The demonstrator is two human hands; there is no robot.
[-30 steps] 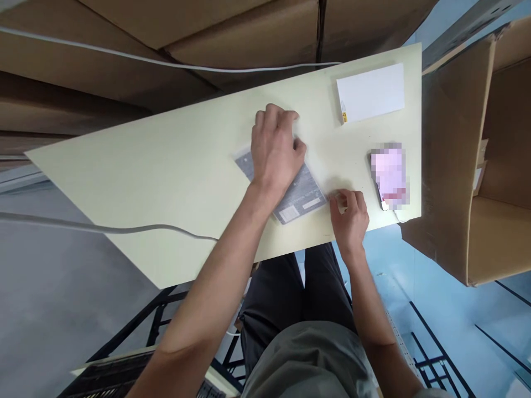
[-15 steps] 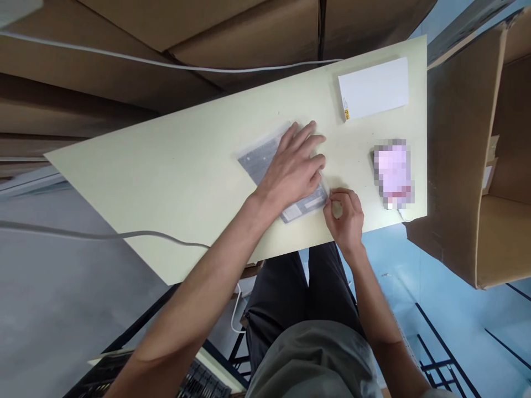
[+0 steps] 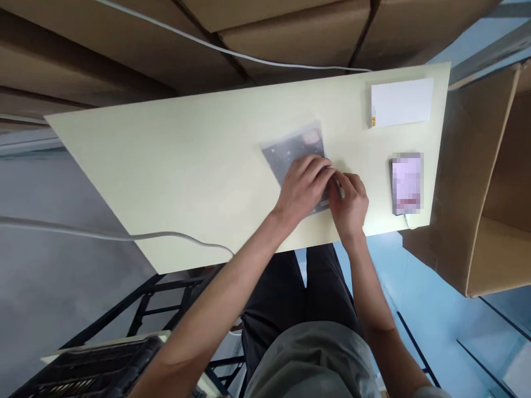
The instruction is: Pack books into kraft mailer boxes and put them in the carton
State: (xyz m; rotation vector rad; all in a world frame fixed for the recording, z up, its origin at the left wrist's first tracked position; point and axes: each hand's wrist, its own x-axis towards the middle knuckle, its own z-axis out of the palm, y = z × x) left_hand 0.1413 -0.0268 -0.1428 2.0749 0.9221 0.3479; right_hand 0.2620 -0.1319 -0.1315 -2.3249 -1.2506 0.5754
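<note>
A flat, dark grey sheet-like piece in a clear plastic bag (image 3: pixel 290 153) lies slanted on the pale table, its lower right part covered by my hands. My left hand (image 3: pixel 305 182) rests over the bag, fingers curled together and pinching at its right edge. Right beside it, my right hand (image 3: pixel 349 202) is closed with thumb and fingertips on that same edge, which looks lifted a little. The fingertips of both hands nearly touch, so the exact spot of each grip is partly hidden.
A white box (image 3: pixel 401 103) lies at the table's far right corner. Nearer stands a blurred-out phone (image 3: pixel 407 183) with a white cable. An open cardboard box (image 3: pixel 460 193) is beyond the right edge; stacked cartons (image 3: pixel 290 33) line the back. A grey cable (image 3: pixel 178 235) crosses the left front.
My left hand has gone from lying spread over the bag to pinching its right edge beside my right hand. The view has shifted, and the bag's edge appears raised.
</note>
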